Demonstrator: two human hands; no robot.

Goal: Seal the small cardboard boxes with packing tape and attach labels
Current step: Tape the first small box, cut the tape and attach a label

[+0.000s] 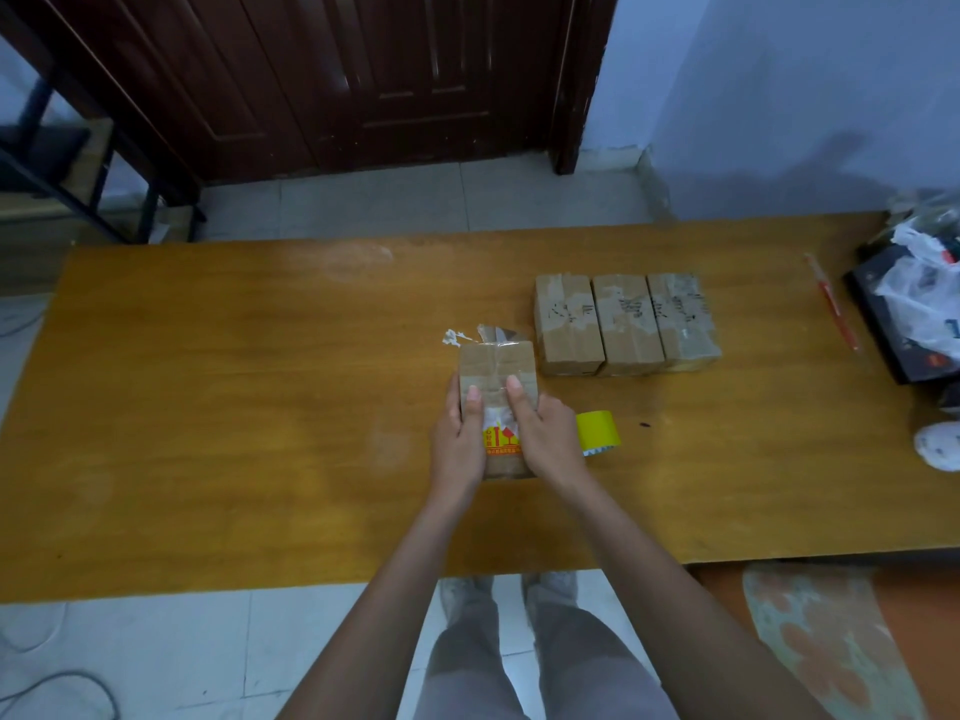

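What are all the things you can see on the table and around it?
box being taped: 1, brown with a yellow and red sticker, middle of the table under both hands
finished boxes: 3, brown, taped, side by side behind and to the right
tape roll: 1, yellow, just right of the right hand
pen: 1, red, far right
plastic bags: white pile on a dark item, right edge
table: 1, orange-brown wood
door: 1, dark brown, behind the table
left hand: 1, holding the box, thumb on top
right hand: 1, holding the box, thumb on top
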